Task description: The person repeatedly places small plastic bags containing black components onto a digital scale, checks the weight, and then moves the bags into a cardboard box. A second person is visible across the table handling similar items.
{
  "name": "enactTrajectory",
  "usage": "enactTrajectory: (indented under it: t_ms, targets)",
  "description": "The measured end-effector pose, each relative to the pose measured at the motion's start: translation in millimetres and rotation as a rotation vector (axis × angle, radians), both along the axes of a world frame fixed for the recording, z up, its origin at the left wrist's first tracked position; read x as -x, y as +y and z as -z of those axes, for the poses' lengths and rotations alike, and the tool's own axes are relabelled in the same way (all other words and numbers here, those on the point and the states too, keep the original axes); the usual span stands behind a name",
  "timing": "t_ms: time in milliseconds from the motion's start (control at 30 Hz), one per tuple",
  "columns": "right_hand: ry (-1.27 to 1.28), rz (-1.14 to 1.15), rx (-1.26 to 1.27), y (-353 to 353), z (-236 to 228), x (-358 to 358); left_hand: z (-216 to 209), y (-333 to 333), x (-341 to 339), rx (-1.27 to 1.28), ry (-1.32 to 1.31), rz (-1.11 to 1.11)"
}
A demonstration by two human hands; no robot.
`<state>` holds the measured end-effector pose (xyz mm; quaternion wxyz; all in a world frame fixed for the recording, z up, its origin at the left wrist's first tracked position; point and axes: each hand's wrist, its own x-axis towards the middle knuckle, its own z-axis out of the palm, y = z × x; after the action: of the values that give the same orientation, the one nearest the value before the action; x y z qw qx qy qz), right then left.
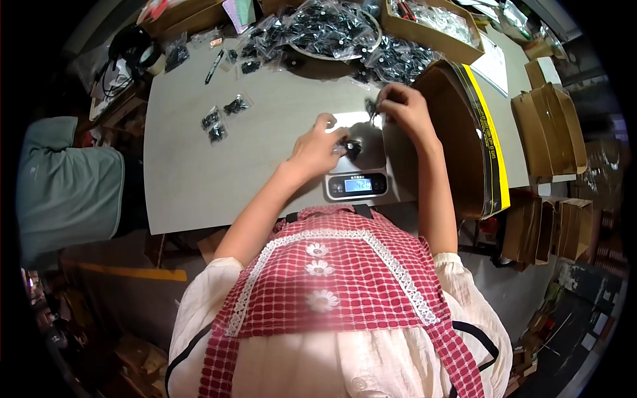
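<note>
In the middle of the table stands a digital scale (357, 185) with a silver pan and a lit display. My left hand (316, 148) reaches over the pan's left side, its fingers closed at the edge of a small clear bag of black parts (352, 150) on the pan. Above the pan's far right corner, my right hand (406, 108) pinches a small dark bag (371, 110), blurred by motion. Its contents cannot be made out. Several little bags of black parts (217, 133) lie on the table to the left.
Far back, a round basin (317, 56) is heaped with bagged black parts, with more spilling around it. An open cardboard box (458, 132) with a yellow edge stands close on the right. A marker (214, 67) lies at the back left. Someone in a grey-green garment (70, 182) is at the left.
</note>
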<state>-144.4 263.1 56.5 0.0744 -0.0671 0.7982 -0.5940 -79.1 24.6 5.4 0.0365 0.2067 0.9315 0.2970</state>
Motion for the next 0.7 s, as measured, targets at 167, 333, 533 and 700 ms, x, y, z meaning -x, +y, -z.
enactTrajectory:
  t_ms: [167, 333, 533, 700]
  targets:
    - [0.073, 0.06, -0.309, -12.2, 10.9, 6.4, 29.7, -52.8, -12.8, -0.474, -0.088, -0.204]
    - [0.142, 0.084, -0.834, -14.7, 76.0, 89.1, 50.0, -115.5, -20.9, -1.599, -0.868, -0.268]
    - [0.155, 0.207, -0.974, -42.3, 87.8, 120.6, 20.9, -99.9, -26.8, -2.179, -1.026, -0.07]
    - [0.162, 0.275, -0.761, -23.8, 97.9, 121.9, 7.7, -92.8, -25.6, -2.132, -1.091, -0.225]
